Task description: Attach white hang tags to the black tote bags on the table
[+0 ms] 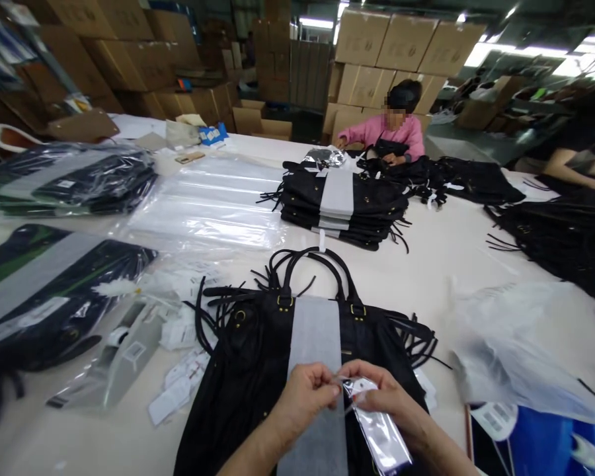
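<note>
A black handbag (248, 370) with two upright handles and side tassels lies in front of me, a grey paper band (317, 330) down its middle. Over the band, my right hand (389, 396) pinches a narrow, shiny plastic-wrapped tag (383, 441) near its top end. My left hand (310, 393) is closed at the fingertips close beside it, on what looks like a thin clear strip or loop at the tag's top. That strip is too fine to make out fully. Both hands are above the bag, fingertips nearly meeting.
Beyond the bag stands a stack of folded black bags (367, 205). Clear plastic sleeves (208, 201) lie left of it; wrapped bags (69, 178) and white labels (178, 390) are further left. At right are a plastic bag (520, 344) and black bags (560, 231). A person in pink (416, 135) works opposite.
</note>
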A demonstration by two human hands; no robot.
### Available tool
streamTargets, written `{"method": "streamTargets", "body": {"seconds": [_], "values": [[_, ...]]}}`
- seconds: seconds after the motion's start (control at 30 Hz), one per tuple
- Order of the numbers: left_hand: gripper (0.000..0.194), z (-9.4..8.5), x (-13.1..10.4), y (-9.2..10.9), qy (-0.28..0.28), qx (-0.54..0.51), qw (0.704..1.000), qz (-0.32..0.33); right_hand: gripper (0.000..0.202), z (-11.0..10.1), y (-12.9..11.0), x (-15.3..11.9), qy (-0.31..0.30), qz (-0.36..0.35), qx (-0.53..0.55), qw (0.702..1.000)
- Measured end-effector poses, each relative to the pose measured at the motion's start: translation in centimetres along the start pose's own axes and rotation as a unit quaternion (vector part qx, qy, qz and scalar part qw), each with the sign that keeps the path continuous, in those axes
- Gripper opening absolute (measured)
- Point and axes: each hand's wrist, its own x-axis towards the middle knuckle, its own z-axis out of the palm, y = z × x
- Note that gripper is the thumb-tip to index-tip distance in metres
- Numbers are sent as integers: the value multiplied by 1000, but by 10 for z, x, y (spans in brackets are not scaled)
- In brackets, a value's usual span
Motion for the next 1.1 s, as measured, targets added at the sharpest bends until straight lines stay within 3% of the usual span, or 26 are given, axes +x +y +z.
{"method": "streamTargets", "body": {"seconds": [0.13,0.23,0.3,0.37,0.4,0.47,0.53,0.6,0.7,0.83,0.97,1.1], "values": [[18,-28,-5,-7,-4,-119,992,-45,21,-10,3,6,57,-19,-169,984],[19,-45,-10,-8,11,-166,983,-72,19,-10,4,10,68,-51,-343,936],[20,-52,-13,-4,30,-138,987,-75,32,-4,5,14,57,-85,-443,891],[22,-56,-15,4,40,-78,994,-59,52,9,6,24,31,-123,-480,868],[22,-58,-15,10,42,-41,997,-46,60,17,6,31,13,-142,-471,870],[21,-63,-14,21,44,36,998,-19,68,33,10,50,-32,-155,-401,902],[18,-70,-9,32,46,86,995,4,70,47,15,71,-63,-128,-277,950],[16,-81,0,41,55,111,992,34,57,55,19,91,-72,-73,-167,981],[15,-101,25,50,71,148,985,50,36,56,18,115,29,-54,-161,985],[12,-125,75,54,140,218,965,31,35,44,5,138,197,-117,-237,944],[10,-135,119,56,162,246,956,-1,34,37,-4,154,278,-126,-305,902],[19,-132,137,60,131,258,956,-46,31,36,-6,161,304,-89,-376,871]]}}
